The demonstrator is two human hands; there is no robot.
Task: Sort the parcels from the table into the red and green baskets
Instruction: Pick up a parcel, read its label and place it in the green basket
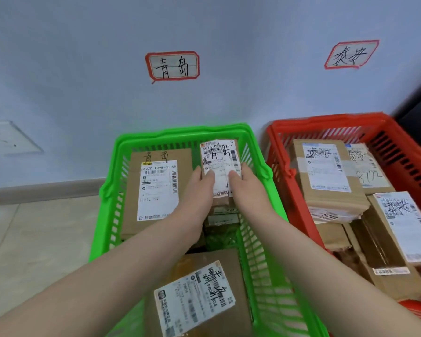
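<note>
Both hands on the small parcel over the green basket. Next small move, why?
Probably lower the small parcel and let go: left hand and right hand hold it over the green basket, and its writing matches the wall sign above.

Gripping labelled parcel (219, 164) with left hand (199, 190) and right hand (247, 188) at twelve o'clock, over green basket (180, 133).

Small labelled parcel (220, 166) over green basket (258, 215); red basket (326, 122) beside.

- A red-bordered handwritten label (172, 65) on the pale wall (83, 69), at 12 o'clock.
- A second such label (351, 54) at 2 o'clock.
- A white socket plate (9, 137) at 9 o'clock.
- Grey skirting (41, 189) above beige floor tiles (34, 237), at 8 o'clock.
</note>
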